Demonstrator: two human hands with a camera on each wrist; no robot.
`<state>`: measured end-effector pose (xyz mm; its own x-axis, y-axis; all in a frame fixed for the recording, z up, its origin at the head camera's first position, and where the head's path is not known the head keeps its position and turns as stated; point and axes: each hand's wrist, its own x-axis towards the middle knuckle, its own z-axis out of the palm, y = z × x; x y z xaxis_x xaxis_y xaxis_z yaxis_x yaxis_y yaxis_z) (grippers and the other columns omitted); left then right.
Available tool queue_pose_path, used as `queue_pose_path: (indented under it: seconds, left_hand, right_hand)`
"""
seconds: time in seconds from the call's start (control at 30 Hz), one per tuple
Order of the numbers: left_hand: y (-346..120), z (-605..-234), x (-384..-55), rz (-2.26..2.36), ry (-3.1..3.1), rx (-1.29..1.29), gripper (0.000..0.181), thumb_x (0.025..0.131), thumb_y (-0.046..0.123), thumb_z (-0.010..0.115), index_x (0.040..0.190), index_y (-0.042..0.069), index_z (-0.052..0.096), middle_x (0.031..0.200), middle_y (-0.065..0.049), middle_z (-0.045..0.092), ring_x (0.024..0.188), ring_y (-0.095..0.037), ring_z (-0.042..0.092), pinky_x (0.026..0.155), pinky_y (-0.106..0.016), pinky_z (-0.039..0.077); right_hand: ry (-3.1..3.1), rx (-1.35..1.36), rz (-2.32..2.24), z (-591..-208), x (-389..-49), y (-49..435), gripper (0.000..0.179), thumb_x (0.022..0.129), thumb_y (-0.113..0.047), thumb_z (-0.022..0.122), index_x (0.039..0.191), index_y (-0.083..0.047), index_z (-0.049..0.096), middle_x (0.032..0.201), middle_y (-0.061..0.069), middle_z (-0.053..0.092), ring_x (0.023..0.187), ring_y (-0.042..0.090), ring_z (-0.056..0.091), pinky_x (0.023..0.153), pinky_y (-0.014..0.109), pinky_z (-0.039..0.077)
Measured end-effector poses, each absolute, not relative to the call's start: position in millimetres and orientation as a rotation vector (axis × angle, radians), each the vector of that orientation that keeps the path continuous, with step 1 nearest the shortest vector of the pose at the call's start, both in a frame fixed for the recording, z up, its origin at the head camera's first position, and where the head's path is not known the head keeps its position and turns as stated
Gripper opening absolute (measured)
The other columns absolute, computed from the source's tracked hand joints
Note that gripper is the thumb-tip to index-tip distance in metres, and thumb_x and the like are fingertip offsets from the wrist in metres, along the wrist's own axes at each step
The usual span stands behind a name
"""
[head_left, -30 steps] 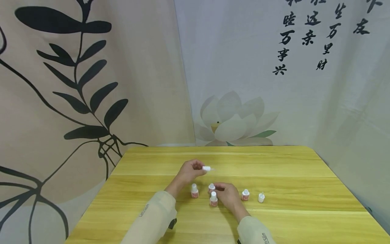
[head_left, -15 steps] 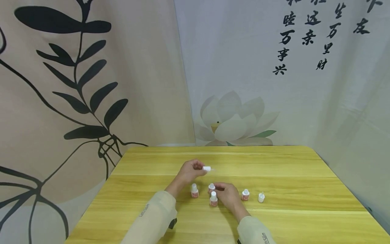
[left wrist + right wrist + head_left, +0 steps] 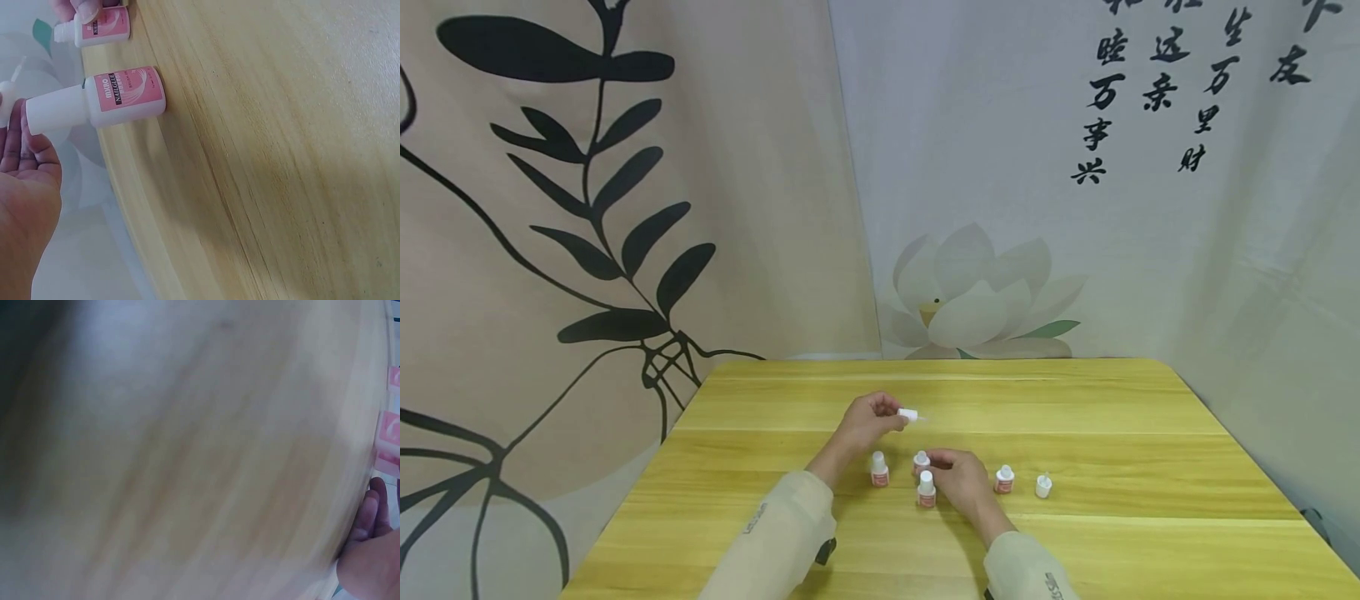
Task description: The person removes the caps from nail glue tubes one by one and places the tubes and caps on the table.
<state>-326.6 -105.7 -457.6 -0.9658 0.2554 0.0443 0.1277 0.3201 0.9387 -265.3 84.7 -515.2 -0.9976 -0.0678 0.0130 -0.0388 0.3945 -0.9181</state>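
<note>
- Left hand [image 3: 867, 421] pinches a white cap [image 3: 907, 415], its thin pale tip pointing right, above the table [image 3: 1150, 467].
- Right hand [image 3: 961, 477] grips an uncapped white bottle [image 3: 921, 463] with a pink label, upright on the table behind a capped bottle [image 3: 927, 492].
- Yellowish wood grain runs across the tabletop.
- Pale backdrop [image 3: 775, 208] beyond, printed with dark leaves [image 3: 651, 236], lotus [image 3: 973, 312] and characters [image 3: 1103, 93].

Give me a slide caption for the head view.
Left hand pinches a white brush cap; right hand holds an uncapped pink-labelled bottle at a wooden table.
</note>
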Motion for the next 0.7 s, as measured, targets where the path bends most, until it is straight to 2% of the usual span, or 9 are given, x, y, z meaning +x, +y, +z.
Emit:
queue_pose_path:
  seconds: [0.1,0.2,0.47,0.7]
  left_hand:
    - [-105.9,-458.6,-327.5,1.720,2.480,0.380,0.017,0.087,0.012,0.074,0.100,0.005,0.065,0.092,-0.003,0.066,0.086,-0.017,0.061,0.080,-0.034,0.052]
    - [-106.0,-458.6,-328.0,1.713,2.485,0.375,0.016,0.087,0.011,0.074,0.100,0.005,0.065,0.093,-0.004,0.065,0.086,-0.017,0.060,0.079,-0.032,0.051]
    - [-105.2,-459.3,-328.8,1.711,2.484,0.350,0.018,0.088,0.011,0.075,0.102,0.006,0.067,0.094,-0.002,0.068,0.088,-0.017,0.064,0.084,-0.036,0.053]
    - [-105.2,-461.2,-329.7,1.732,2.458,0.371,0.030,0.089,0.012,0.074,0.118,0.006,0.068,0.099,-0.003,0.070,0.093,-0.018,0.065,0.092,-0.041,0.052]
  right_hand:
    - [2.620,-0.118,-1.695,-515.1,-266.2,84.8,0.019,0.092,-0.017,0.071,0.108,-0.009,0.075,0.104,0.004,0.073,0.105,0.026,0.065,0.091,0.047,0.051]
    - [2.624,-0.124,-1.697,-514.7,-266.3,84.7,0.018,0.092,-0.017,0.071,0.108,-0.009,0.076,0.103,0.004,0.073,0.105,0.026,0.065,0.091,0.047,0.051]
    - [2.638,-0.131,-1.700,-514.3,-264.8,84.2,0.020,0.091,-0.014,0.071,0.109,-0.006,0.075,0.103,0.006,0.073,0.102,0.026,0.066,0.091,0.048,0.050]
    - [2.636,-0.136,-1.708,-515.2,-265.2,83.8,0.019,0.091,-0.015,0.072,0.108,-0.006,0.075,0.102,0.005,0.074,0.102,0.024,0.066,0.089,0.046,0.051]
